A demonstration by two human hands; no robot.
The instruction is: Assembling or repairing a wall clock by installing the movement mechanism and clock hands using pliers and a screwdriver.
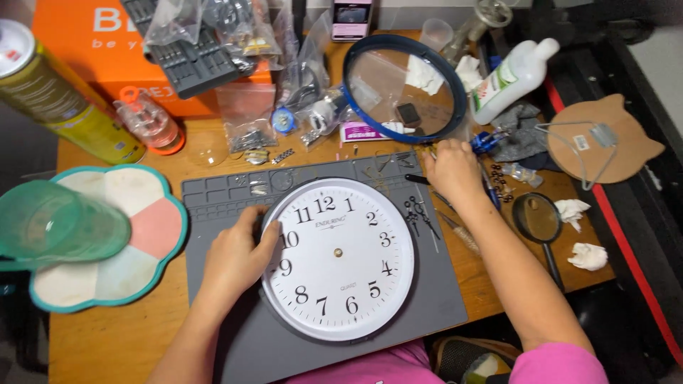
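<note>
One clock face (338, 259) | left hand (238, 256) grip steadying its rim | right hand (452, 171) grip unclear

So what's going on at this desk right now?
A person is working on a white wall clock face that lies flat on a grey work mat, with no hands on the dial. The left hand rests on the dial's left edge. The right hand reaches among small tools at the mat's upper right corner. The blue-rimmed clock cover lies apart, further back.
</note>
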